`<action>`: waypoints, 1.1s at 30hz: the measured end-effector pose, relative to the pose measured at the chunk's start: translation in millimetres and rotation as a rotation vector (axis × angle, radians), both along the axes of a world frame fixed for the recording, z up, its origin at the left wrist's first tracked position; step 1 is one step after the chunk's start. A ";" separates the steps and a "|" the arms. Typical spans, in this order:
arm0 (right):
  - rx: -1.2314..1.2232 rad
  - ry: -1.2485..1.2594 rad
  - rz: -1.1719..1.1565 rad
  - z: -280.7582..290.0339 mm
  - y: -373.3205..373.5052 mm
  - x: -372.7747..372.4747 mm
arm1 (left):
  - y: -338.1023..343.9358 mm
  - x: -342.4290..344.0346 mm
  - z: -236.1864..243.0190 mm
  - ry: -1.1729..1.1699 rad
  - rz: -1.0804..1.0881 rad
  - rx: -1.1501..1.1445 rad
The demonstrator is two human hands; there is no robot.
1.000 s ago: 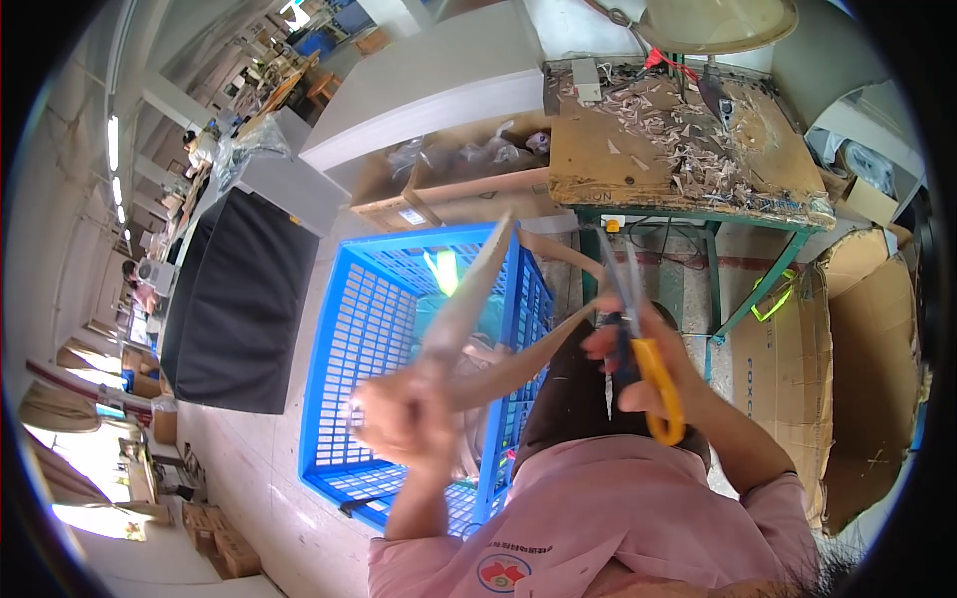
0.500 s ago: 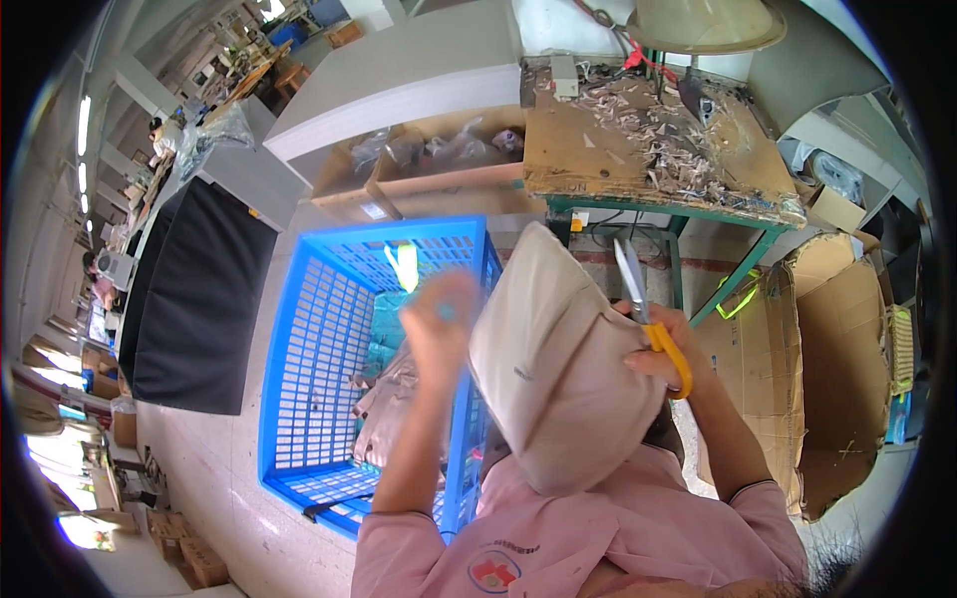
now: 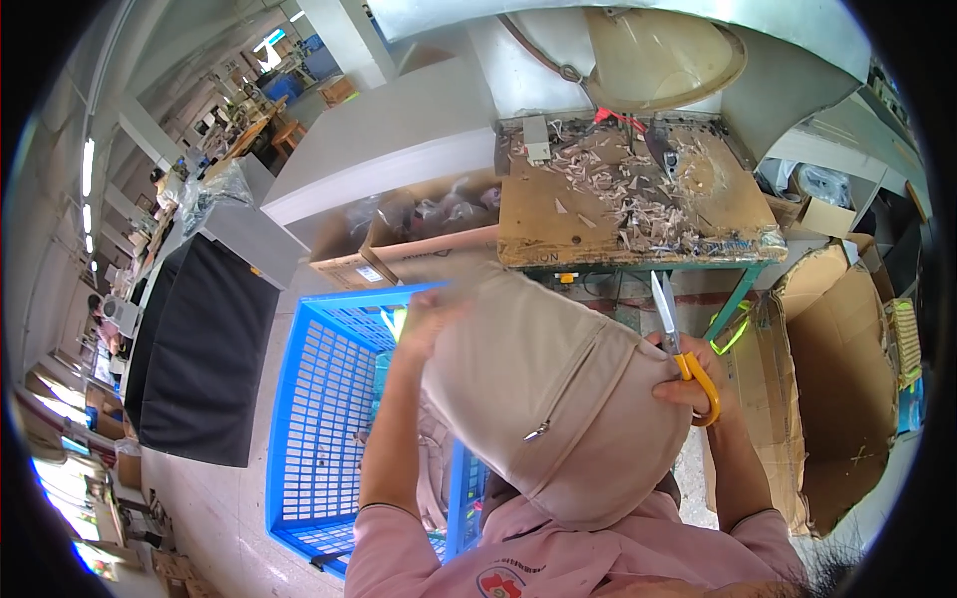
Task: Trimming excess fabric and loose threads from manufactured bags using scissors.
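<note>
A beige fabric bag [image 3: 538, 379] with a zipper [image 3: 568, 389] across it is spread in front of my chest. At its upper left edge, my left hand [image 3: 427, 321] is closed on the fabric, its fingertips slightly blurred. My right hand [image 3: 706, 379] grips the yellow handles of a pair of scissors [image 3: 698, 384], the blades pointing up and away from the bag. Some of the right hand's fingers also press on the bag's right edge. The zipper's metal pull lies on the side of the bag facing me.
Left of the bag stands a blue plastic crate [image 3: 317, 429] with beige pieces inside. Ahead, a worn worktable [image 3: 543, 214] is littered with fabric scraps. A large open cardboard box [image 3: 847, 399] is at the right. Further left is a black-covered block [image 3: 204, 354].
My left hand has come from above the crate onto the bag's upper left edge. The bag has turned and spread, bringing its zipper into view. The scissors remain in my right hand.
</note>
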State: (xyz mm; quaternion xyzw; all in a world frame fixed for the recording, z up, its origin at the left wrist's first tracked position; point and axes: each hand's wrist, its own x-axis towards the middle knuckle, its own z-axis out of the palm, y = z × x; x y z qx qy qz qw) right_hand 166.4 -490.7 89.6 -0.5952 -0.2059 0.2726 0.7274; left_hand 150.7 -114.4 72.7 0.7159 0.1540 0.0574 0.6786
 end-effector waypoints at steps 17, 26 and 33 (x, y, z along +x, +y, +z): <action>0.284 0.074 -0.475 8.4 -36.5 7.8 | -82.1 79.5 118.5 -0.226 -0.164 0.076; 0.322 0.117 -0.568 1.0 -58.9 12.1 | -112.9 114.6 115.3 -0.151 -0.229 0.161; 0.319 0.107 -0.590 -1.3 -69.2 15.6 | -122.6 132.7 105.6 -0.161 -0.236 0.230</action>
